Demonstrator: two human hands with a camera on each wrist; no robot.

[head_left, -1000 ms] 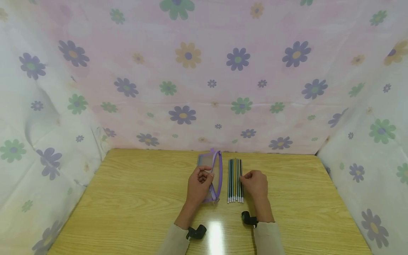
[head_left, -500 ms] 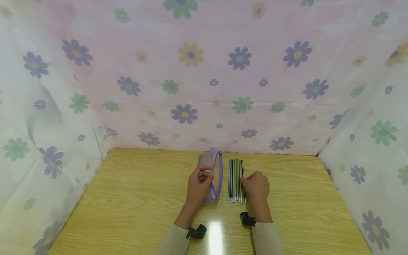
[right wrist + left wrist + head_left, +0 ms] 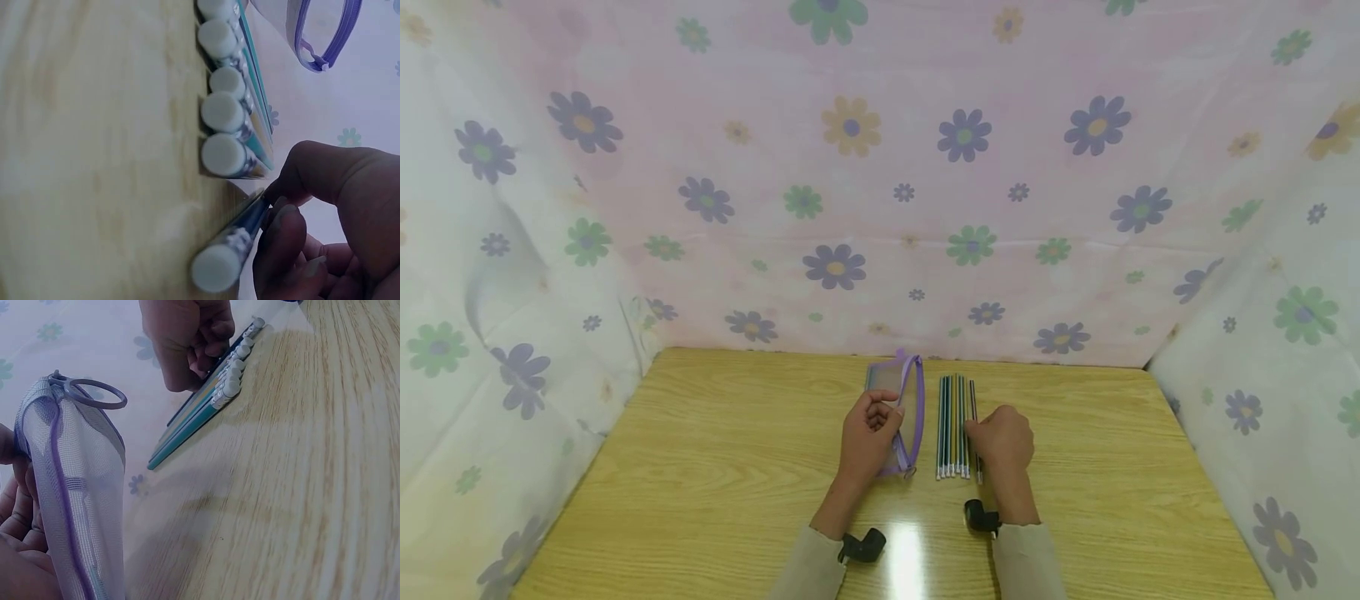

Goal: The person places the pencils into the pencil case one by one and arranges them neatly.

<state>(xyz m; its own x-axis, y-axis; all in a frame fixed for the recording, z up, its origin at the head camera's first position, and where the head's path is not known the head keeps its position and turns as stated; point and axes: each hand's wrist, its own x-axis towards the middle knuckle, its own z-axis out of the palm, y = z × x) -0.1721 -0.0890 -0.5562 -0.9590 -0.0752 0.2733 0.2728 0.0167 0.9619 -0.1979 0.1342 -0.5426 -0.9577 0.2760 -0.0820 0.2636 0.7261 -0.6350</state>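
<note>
A mesh pencil case [image 3: 917, 417] with purple zip edging stands beside my left hand [image 3: 867, 442], whose curled fingers and thumb grip its edge. Its zip is undone and the mouth gapes toward the right; a ring [image 3: 97, 394] hangs at the near end. My right hand [image 3: 1004, 437] pinches a dark pencil [image 3: 973, 400] between thumb and finger, and its white eraser [image 3: 215, 269] faces me. To the left of it lies a row of pencils [image 3: 951, 425], mostly green with a yellowish one among them, erasers toward me. A narrow gap separates the dark pencil from the row.
The wood-grain table [image 3: 722, 467] reaches to a flower-printed cloth [image 3: 880, 167] at the back and both sides. Black cameras [image 3: 863, 546] sit on both wrists, below beige sleeves. A bright light reflection shows near the front middle.
The dark pencil has slid right, away from the row, and slightly toward me in my right hand. My left hand and the pencil case have stayed put.
</note>
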